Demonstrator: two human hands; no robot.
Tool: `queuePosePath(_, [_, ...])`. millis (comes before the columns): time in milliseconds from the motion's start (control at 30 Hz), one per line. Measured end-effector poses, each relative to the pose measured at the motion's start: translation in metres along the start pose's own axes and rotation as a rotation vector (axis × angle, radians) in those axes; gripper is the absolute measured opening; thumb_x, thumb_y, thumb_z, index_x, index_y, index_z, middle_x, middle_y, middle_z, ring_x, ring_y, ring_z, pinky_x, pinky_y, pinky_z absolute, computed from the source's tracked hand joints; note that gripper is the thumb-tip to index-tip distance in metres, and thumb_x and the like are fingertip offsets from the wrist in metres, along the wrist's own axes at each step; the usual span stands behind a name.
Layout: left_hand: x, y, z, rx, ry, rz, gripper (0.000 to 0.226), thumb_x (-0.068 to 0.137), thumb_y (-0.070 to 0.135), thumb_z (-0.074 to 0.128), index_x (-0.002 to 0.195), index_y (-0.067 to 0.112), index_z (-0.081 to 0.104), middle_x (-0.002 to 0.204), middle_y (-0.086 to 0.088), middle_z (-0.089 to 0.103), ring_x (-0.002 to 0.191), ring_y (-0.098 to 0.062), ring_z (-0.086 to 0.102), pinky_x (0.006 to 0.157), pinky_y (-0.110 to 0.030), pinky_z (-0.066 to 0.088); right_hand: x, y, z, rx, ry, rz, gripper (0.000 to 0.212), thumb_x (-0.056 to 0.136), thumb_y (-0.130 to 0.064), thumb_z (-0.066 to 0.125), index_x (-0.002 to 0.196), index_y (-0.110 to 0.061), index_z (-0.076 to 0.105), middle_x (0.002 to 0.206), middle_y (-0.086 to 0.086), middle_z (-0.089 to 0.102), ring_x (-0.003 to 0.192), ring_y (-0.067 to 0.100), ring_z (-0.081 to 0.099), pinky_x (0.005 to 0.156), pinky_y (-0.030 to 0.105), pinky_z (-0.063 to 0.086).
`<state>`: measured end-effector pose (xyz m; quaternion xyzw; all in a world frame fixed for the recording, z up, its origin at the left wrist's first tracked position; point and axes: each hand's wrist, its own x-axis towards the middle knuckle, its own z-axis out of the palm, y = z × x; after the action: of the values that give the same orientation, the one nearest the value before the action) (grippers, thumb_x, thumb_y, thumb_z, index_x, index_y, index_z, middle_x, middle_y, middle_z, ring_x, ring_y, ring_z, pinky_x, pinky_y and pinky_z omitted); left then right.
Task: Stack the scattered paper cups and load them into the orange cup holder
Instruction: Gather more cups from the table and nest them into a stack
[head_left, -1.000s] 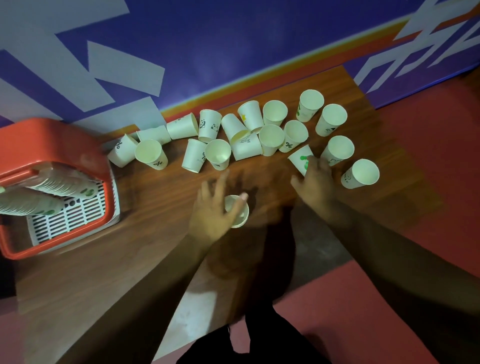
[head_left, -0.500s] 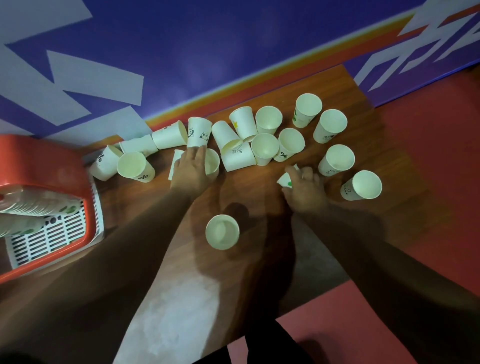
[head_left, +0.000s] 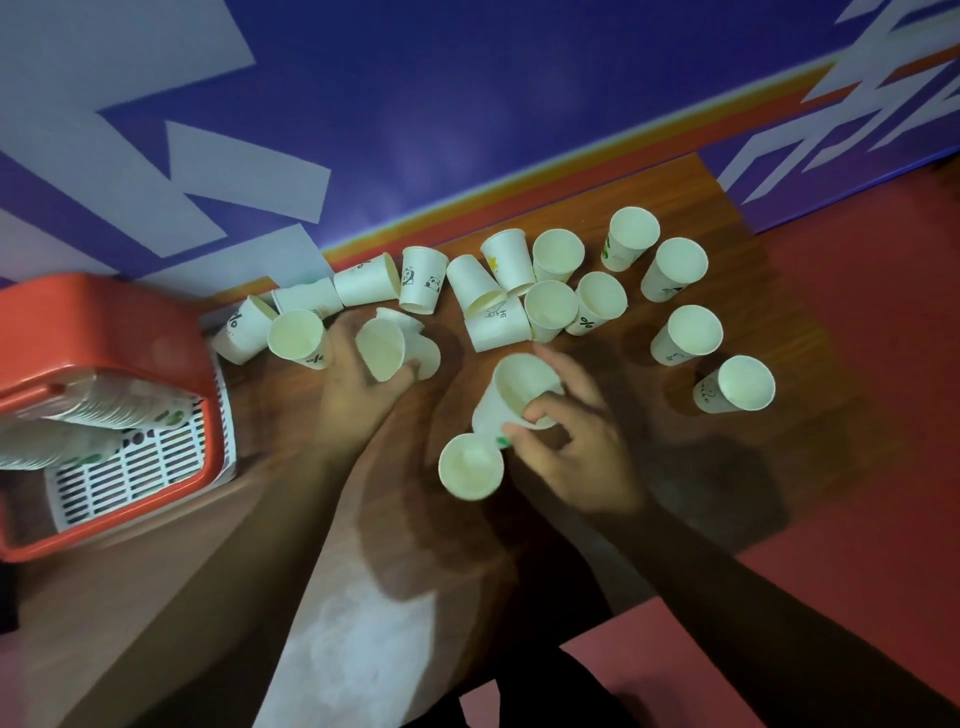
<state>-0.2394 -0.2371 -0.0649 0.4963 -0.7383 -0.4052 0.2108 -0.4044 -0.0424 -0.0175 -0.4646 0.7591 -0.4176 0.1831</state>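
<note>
- The left hand (head_left: 356, 397) curled its fingers round a tipped cup (head_left: 382, 353).
- The right hand (head_left: 576, 452) gripped a second cup (head_left: 514, 389), just beside a standing cup (head_left: 470, 467).
- The orange cup holder (head_left: 104, 314) sat far left.

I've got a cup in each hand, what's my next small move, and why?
Probably slip the held cup in the right hand into the lone upright cup beside it: that cup stands open-mouthed and apart from the rest, starting a stack.

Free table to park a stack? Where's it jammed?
There is bare wood between the orange cup holder and the left forearm, and at the table near-right corner below the rightmost cup. It is jammed at the paper cups along the wall and around the left hand and right hand.
</note>
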Motion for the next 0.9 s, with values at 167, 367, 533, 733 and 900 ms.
queuePosePath(167, [-0.032, -0.004, -0.035, -0.055, 0.019, -0.093, 0.079, 0.086, 0.038, 0.079, 0.149, 0.023, 0.033, 0.141, 0.004, 0.031, 0.124, -0.008, 0.036, 0.101, -0.025, 0.035, -0.025, -0.012, 0.029, -0.033, -0.237, 0.013, 0.022, 0.082, -0.033, 0.07, 0.071, -0.02, 0.055, 0.15, -0.021, 0.035, 0.13, 0.009, 0.043, 0.104, 0.034, 0.041])
queuePosePath(367, [-0.065, 0.0, -0.054, -0.11, -0.027, -0.062, 0.065, 0.08, 0.047, 0.076, 0.134, 0.031, 0.043, 0.129, 0.008, 0.037, 0.119, -0.007, 0.041, 0.09, -0.008, 0.034, -0.041, 0.005, 0.062, -0.061, -0.267, -0.013, 0.049, 0.084, -0.03, 0.061, 0.132, -0.025, 0.053, 0.145, -0.01, 0.04, 0.133, 0.012, 0.043, 0.106, 0.041, 0.043])
queuePosePath(533, [-0.086, 0.017, -0.051, -0.189, -0.057, 0.005, 0.06, 0.081, 0.042, 0.078, 0.131, 0.031, 0.047, 0.127, 0.005, 0.042, 0.12, -0.003, 0.043, 0.087, 0.005, 0.031, -0.052, 0.013, 0.069, -0.106, -0.374, 0.082, 0.083, 0.082, -0.036, 0.067, 0.153, -0.034, 0.024, 0.159, -0.017, 0.023, 0.145, 0.006, 0.025, 0.116, 0.038, 0.032])
queuePosePath(733, [-0.103, 0.034, -0.041, -0.201, -0.126, 0.08, 0.067, 0.078, 0.047, 0.074, 0.137, 0.027, 0.048, 0.126, 0.004, 0.041, 0.116, 0.019, 0.038, 0.092, 0.005, 0.03, -0.072, 0.02, 0.065, -0.109, -0.418, 0.101, 0.08, 0.086, -0.059, 0.057, 0.153, -0.034, 0.021, 0.16, -0.014, 0.023, 0.143, 0.006, 0.027, 0.116, 0.036, 0.032])
queuePosePath(900, [-0.115, 0.033, -0.04, -0.189, -0.16, 0.127, 0.062, 0.078, 0.046, 0.075, 0.133, 0.034, 0.048, 0.121, 0.003, 0.042, 0.115, 0.014, 0.04, 0.089, 0.004, 0.032, -0.074, 0.018, 0.078, 0.115, -0.318, 0.233, 0.073, 0.078, -0.037, 0.074, 0.142, -0.032, 0.04, 0.141, -0.013, 0.049, 0.13, 0.006, 0.046, 0.107, 0.039, 0.043])
